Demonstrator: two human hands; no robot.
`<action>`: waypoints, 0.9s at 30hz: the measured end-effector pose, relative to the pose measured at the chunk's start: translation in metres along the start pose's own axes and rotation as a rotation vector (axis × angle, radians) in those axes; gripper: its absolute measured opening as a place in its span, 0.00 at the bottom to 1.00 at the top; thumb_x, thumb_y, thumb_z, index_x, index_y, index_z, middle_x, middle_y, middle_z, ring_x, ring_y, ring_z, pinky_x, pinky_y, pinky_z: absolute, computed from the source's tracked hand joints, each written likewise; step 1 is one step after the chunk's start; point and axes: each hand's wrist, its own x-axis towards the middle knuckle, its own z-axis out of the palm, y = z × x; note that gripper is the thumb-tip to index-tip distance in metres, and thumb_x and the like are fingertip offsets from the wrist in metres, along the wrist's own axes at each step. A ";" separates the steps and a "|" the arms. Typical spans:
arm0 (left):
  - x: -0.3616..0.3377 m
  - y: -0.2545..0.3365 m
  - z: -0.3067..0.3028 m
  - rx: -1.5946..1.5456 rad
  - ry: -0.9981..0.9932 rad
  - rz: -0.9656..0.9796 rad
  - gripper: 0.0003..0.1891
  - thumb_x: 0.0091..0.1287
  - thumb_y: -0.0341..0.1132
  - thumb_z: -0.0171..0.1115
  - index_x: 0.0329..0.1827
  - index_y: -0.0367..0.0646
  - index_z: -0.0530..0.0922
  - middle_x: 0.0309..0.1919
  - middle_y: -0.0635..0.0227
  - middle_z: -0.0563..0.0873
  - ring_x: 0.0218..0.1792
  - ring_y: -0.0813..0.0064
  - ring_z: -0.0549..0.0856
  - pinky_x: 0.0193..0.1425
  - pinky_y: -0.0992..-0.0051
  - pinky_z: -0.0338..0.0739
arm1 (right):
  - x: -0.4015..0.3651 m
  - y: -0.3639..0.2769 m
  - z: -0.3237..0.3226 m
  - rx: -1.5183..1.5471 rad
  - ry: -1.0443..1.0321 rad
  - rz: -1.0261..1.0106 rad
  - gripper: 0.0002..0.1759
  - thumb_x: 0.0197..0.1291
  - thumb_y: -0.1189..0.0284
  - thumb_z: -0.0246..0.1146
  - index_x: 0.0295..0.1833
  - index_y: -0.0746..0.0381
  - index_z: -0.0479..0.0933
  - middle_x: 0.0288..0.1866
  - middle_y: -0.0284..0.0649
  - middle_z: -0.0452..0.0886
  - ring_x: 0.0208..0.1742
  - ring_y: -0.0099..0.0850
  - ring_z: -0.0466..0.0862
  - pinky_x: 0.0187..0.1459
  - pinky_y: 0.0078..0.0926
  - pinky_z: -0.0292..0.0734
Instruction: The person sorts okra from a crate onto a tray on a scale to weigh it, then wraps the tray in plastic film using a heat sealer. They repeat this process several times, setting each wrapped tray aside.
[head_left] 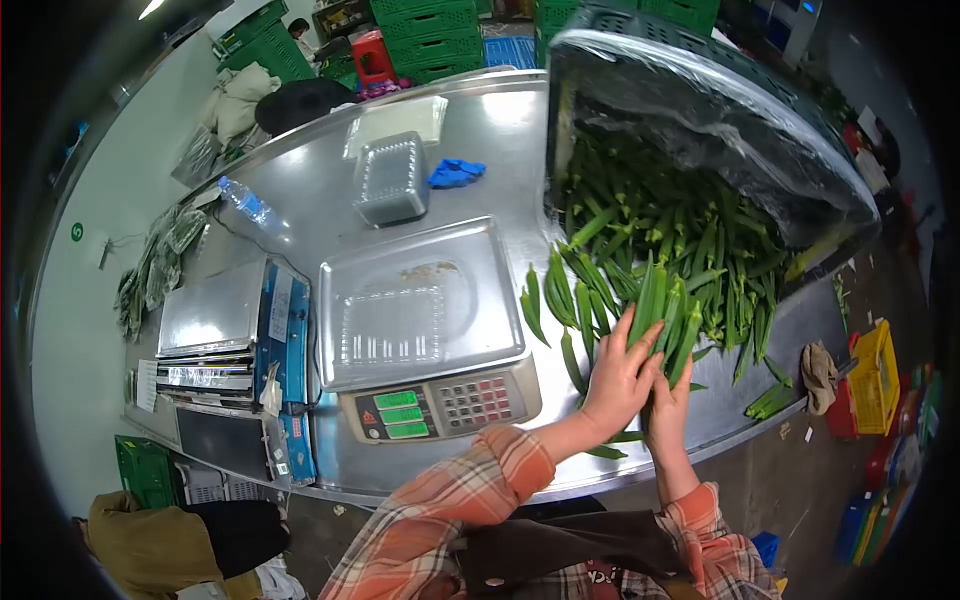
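Observation:
Both hands work at a pile of green okra pods [680, 240] spilling from a tipped crate lined with clear plastic [700, 110]. My left hand [618, 378] lies over a bunch of okra pods [665, 310], fingers spread against them. My right hand [668, 400] grips the same bunch from below, mostly hidden behind the left. An empty clear plastic tray [390, 325] sits on the pan of a digital scale [425, 400] to the left of my hands.
A stack of clear trays [392, 178], a blue glove [455, 172] and a water bottle [245, 203] lie on the steel table [500, 130]. A sealing machine [225, 340] stands left of the scale. Green crates stand at the back; coloured bins on the floor right.

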 end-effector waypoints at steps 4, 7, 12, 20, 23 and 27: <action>-0.007 0.024 -0.059 0.092 0.056 0.086 0.27 0.68 0.34 0.54 0.71 0.43 0.62 0.71 0.43 0.51 0.61 0.43 0.63 0.67 0.55 0.58 | -0.011 -0.024 0.043 -0.082 -0.133 -0.055 0.32 0.65 0.80 0.46 0.73 0.65 0.48 0.70 0.47 0.60 0.70 0.36 0.63 0.68 0.30 0.59; -0.017 0.030 -0.099 0.162 0.193 0.072 0.31 0.67 0.36 0.55 0.73 0.43 0.57 0.71 0.39 0.47 0.66 0.40 0.58 0.69 0.53 0.53 | -0.009 -0.034 0.085 -0.129 -0.248 -0.058 0.34 0.63 0.79 0.49 0.75 0.62 0.47 0.71 0.47 0.59 0.71 0.36 0.62 0.68 0.29 0.58; -0.042 0.016 -0.172 0.324 0.366 -0.130 0.39 0.66 0.43 0.58 0.75 0.41 0.48 0.69 0.31 0.41 0.71 0.35 0.48 0.71 0.50 0.49 | 0.002 -0.040 0.177 -0.232 -0.702 -0.046 0.37 0.62 0.80 0.50 0.76 0.62 0.44 0.73 0.48 0.57 0.73 0.36 0.59 0.70 0.30 0.54; -0.062 -0.024 -0.203 0.263 0.640 -0.435 0.42 0.65 0.40 0.59 0.74 0.34 0.44 0.70 0.33 0.39 0.72 0.35 0.43 0.73 0.52 0.47 | 0.059 0.001 0.290 -0.646 -1.450 -0.039 0.38 0.55 0.76 0.52 0.73 0.63 0.51 0.67 0.52 0.66 0.69 0.39 0.66 0.68 0.31 0.57; -0.049 -0.035 -0.210 0.206 0.514 -0.527 0.44 0.63 0.37 0.61 0.74 0.35 0.42 0.70 0.33 0.43 0.72 0.34 0.42 0.73 0.52 0.45 | 0.090 0.019 0.311 -0.795 -1.555 -0.130 0.35 0.55 0.77 0.52 0.71 0.61 0.56 0.60 0.51 0.73 0.60 0.40 0.73 0.62 0.33 0.67; -0.031 -0.026 -0.248 0.282 0.312 -0.622 0.47 0.59 0.34 0.63 0.74 0.37 0.40 0.71 0.35 0.44 0.70 0.36 0.54 0.69 0.59 0.62 | 0.109 0.003 0.324 -0.944 -1.460 0.071 0.29 0.59 0.79 0.52 0.68 0.61 0.60 0.46 0.48 0.79 0.37 0.30 0.81 0.37 0.29 0.80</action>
